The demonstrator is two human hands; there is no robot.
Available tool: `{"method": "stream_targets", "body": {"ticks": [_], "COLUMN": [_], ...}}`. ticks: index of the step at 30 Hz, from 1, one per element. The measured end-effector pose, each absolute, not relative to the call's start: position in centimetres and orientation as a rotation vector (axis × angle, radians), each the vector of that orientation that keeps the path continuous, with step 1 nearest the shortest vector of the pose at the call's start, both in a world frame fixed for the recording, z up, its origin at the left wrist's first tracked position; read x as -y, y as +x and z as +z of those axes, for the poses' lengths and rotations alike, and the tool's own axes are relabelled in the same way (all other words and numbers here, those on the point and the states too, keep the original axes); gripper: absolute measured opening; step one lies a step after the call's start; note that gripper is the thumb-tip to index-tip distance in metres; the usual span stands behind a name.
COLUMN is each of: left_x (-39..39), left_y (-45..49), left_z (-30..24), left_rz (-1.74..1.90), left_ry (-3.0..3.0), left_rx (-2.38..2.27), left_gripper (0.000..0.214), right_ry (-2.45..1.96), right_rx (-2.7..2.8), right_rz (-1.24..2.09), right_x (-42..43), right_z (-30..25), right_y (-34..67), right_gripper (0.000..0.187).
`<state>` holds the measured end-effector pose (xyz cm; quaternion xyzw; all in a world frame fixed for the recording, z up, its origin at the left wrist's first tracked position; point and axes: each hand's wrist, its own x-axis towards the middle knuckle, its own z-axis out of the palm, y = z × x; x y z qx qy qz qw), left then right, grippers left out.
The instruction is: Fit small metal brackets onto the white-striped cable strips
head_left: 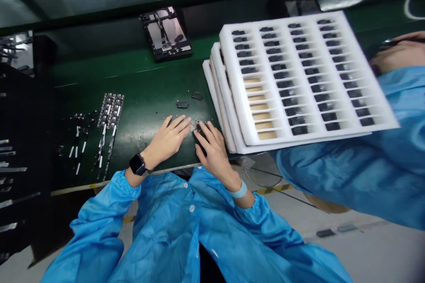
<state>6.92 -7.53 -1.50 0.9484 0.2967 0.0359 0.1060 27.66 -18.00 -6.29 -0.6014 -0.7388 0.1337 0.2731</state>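
My left hand [168, 138] lies palm down on the green bench with its fingers stretched out, a dark watch [137, 164] on the wrist. Its fingertips reach a small pile of tiny metal pieces [194, 124], which look like screws. From the other side my right hand [213, 148] touches the same spot, fingers apart and bent a little. Something dark shows between its thumb and index finger; I cannot make it out. Just beyond my hands lie two small black plastic parts, one nearer [182, 105] and one farther [197, 96].
Stacked white foam trays [237, 110] with black parts in slots stand at right. Circuit boards with flex cables [111, 110] and loose cables [77, 141] lie left. A phone-like assembly [166, 33] sits at the back. A co-worker's sleeve [348, 168] and hand [398, 55] are at right.
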Motion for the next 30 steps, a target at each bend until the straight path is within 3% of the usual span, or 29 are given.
{"method": "stream_targets", "body": {"ticks": [21,30], "left_x": [7.0,6.7], "left_y": [7.0,7.9], "left_z": [-1.7,-1.9], "left_rz": [0.109,0.027], "left_ry": [2.774,2.777], "left_rx": [-0.954,-0.916], "left_gripper": [0.043,0.06], "right_ry": [-1.605,-1.656], "right_rx": [1.923,1.926], "right_rz": [0.341,0.363], "right_x": [17.7,17.3], "right_z": [-6.7,-6.5], "right_y": [28.1,27.8], "right_gripper": [0.044,0.047]}}
